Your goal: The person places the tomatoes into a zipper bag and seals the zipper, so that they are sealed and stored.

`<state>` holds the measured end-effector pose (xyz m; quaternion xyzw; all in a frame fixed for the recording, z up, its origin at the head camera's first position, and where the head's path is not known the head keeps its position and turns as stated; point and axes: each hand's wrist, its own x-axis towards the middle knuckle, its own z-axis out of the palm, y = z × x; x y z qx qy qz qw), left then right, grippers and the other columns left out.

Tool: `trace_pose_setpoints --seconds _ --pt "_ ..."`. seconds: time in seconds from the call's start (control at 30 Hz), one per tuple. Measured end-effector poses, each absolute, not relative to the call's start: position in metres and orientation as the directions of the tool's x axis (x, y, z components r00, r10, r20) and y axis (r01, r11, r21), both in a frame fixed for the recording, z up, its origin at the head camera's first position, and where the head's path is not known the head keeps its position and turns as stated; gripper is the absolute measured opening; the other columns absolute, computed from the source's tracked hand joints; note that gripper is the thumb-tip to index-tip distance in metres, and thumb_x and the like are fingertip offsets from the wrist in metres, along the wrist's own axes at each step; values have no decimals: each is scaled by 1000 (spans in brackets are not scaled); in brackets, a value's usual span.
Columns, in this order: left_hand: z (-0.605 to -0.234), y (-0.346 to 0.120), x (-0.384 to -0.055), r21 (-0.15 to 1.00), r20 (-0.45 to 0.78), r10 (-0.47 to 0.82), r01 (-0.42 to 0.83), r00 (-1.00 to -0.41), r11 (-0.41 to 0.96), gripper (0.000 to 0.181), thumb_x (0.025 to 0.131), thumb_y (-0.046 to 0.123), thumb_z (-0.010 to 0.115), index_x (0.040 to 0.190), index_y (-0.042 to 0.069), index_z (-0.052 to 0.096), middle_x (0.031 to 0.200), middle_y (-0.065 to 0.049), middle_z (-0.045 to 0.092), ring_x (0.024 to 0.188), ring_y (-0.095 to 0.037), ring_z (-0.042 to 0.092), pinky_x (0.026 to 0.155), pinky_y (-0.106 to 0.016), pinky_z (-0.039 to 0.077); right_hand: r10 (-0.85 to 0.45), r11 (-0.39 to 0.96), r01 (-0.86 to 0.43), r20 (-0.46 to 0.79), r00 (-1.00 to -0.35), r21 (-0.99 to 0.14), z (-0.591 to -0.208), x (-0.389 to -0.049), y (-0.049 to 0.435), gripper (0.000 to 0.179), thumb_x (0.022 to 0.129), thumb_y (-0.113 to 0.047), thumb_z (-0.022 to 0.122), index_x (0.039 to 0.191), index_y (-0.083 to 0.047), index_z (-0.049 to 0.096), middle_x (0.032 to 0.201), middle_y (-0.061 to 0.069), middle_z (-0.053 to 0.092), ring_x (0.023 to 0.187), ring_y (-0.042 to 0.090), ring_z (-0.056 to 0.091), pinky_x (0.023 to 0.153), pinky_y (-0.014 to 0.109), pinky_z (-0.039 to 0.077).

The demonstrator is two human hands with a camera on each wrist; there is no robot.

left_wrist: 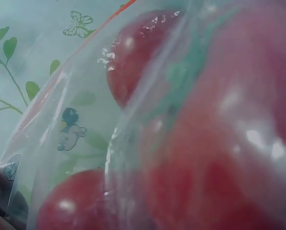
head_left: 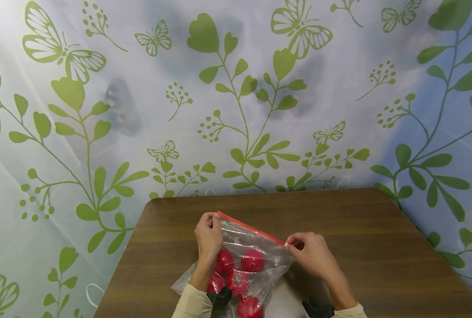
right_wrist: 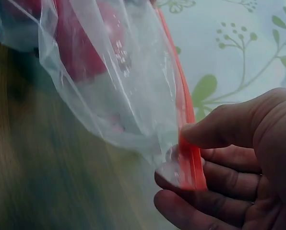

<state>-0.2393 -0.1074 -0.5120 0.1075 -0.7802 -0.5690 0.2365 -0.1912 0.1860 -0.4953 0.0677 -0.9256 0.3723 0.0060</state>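
A clear plastic zip bag (head_left: 277,263) with several red tomatoes (head_left: 253,260) inside is held over the table. Its red zip strip (head_left: 252,229) runs across the top, sloping down to the right. At the upper left end my left hand (head_left: 210,236) pinches the strip's corner. My right hand (head_left: 313,254) grips the other end; in the right wrist view its thumb (right_wrist: 220,127) presses on the red strip with the fingers behind. Up close in the left wrist view, a tomato (left_wrist: 138,57) shows through the wrinkled plastic, and a green stem shows on a nearer, blurred one.
The brown wooden table (head_left: 363,221) has rounded far corners. Behind it hangs a pale curtain (head_left: 152,92) printed with green leaves and butterflies. Something pale (head_left: 285,302) lies under the bag near the front, partly covered. Black wrist straps (head_left: 220,297) sit at both sleeves.
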Motion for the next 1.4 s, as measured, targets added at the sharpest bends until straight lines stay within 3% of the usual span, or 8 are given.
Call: trace_pose_setpoints --seconds 0.53,0.77,0.87,1.0,1.13,1.23,1.33,1.4 --pt "-511 -104 -236 921 253 -451 70 -856 383 15 106 12 65 100 4 77 78 -8 77 61 -10 57 55 -26 45 -151 716 -127 25 -988 -687 -499 -173 216 6 99 -23 78 94 -22 80 85 -10 77 76 5 63 70 26 50" --pt "-545 -103 -259 913 339 -438 179 -833 366 19 107 21 64 99 7 75 65 -2 65 56 -19 57 49 -35 43 -102 746 -112 54 -993 -657 -505 -184 215 8 96 -18 79 90 -23 80 80 -13 74 76 6 63 72 28 51" --pt "-543 -102 -264 931 260 -425 108 -867 349 20 110 23 62 104 8 74 72 -2 68 64 -21 62 57 -36 48 -83 744 -83 32 -996 -663 -510 -192 214 6 95 -17 78 90 -19 80 81 -11 75 75 8 63 69 30 51" --pt "-518 -95 -256 943 52 -362 -73 -931 323 24 110 21 57 120 3 71 88 -10 73 75 -26 68 65 -37 51 -35 733 -10 -22 -999 -680 -518 -203 214 6 93 -16 75 89 -17 80 76 -8 72 68 10 62 61 30 49" --pt "-520 -95 -258 937 -55 -281 -147 -958 316 37 106 18 51 137 1 62 103 -15 70 75 -20 60 65 -32 45 6 730 33 -42 -999 -683 -528 -211 212 7 92 -15 74 86 -16 79 70 -6 68 64 12 61 58 31 47" --pt "-527 -97 -260 939 -81 -256 -160 -963 304 46 99 11 49 143 -1 59 115 -19 67 79 -19 52 68 -31 43 17 741 27 -20 -1000 -671 -536 -215 210 6 91 -18 76 86 -16 79 71 -6 68 68 14 60 61 33 47" --pt "-538 -101 -265 935 -71 -249 -152 -966 320 52 95 9 49 144 -4 57 120 -24 66 84 -26 55 72 -38 47 25 755 14 8 -1000 -655 -541 -219 208 6 90 -22 78 86 -18 79 75 -6 69 72 15 59 65 35 48" --pt "-541 -103 -267 914 -54 -263 -154 -963 375 52 95 13 51 143 -3 59 123 -24 66 96 -34 61 82 -48 51 26 758 5 22 -999 -652 -542 -220 207 7 91 -23 78 87 -17 79 79 -6 71 74 15 60 67 35 49"
